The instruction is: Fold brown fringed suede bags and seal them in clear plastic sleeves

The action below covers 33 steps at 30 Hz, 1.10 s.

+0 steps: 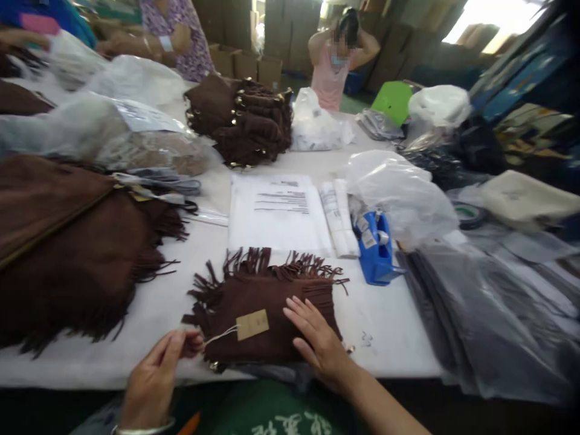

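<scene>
White tabletop (394,326) spreads before me, and at its near edge, flat, lies the fringed brown bag (272,296). It looks soft, light and floppy, so I judge it best held by its plain body, clear of the loose fringe (258,261). My right hand (321,344) rests on the bag, fingers open; my left hand (156,371) pinches the string (223,334) of its tan tag (252,325). Beyond sit a printed white stack (276,220) and, near it, a blue tape dispenser (375,254); farther off, a dark brown heap (254,124).
</scene>
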Tool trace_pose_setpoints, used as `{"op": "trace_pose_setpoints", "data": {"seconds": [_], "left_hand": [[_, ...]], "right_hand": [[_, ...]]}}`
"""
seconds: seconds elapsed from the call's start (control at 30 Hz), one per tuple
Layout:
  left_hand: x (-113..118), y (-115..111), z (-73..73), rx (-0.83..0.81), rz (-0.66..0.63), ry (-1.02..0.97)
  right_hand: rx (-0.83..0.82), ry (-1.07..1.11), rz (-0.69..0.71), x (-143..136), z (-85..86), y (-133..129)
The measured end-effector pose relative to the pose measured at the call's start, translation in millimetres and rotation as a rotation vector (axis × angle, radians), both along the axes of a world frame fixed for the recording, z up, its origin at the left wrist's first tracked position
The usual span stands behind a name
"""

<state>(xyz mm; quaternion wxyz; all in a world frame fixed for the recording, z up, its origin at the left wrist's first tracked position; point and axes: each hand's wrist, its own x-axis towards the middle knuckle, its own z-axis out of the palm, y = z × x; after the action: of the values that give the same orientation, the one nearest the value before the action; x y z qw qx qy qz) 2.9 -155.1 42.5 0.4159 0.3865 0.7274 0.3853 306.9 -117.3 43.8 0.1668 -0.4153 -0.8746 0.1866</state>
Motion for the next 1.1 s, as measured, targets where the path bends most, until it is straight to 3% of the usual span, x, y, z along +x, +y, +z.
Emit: {"op": "trace_pose_setpoints", "data": {"seconds": [0.07,0.2,0.3,0.43,0.6,0.7,0.83,0.93,1.1], "left_hand": [[-15,-6,4.3,-0.147,0.18,-0.304],[-22,-8,8.2,-0.242,0.338,-0.715],[-16,-8,7.7,-0.251,0.395,-0.819],[-7,-19,6.0,-0.21,0.468,-0.824],[-2,-38,6.6,-0.168,0.511,-0.824],[-2,-44,2.7,-0.186,0.499,-0.886],[-1,-38,-8.2,-0.234,0.432,-0.99],[5,-20,-13.3,-0.262,0.339,-1.065],[25,18,-14.4,-0.103,0.226,-1.297]], "right_hand": [[-0.002,0.035,0.132,-4,6.1,-6],[0.03,-0.08,0.212,-32,4.5,-13],[0.072,-0.151,0.195,-58,0.1,-14],[0.082,-0.163,0.285,-84,-3.1,-16],[0.089,-0.243,0.184,-100,-17.3,-21],[0.136,-0.278,0.164,-101,-23.8,-19],[0.139,-0.289,0.209,-95,-20.1,-12],[0.118,-0.246,0.233,-88,-13.5,-10],[0.049,-0.139,0.24,-78,-7.0,-14]]}}
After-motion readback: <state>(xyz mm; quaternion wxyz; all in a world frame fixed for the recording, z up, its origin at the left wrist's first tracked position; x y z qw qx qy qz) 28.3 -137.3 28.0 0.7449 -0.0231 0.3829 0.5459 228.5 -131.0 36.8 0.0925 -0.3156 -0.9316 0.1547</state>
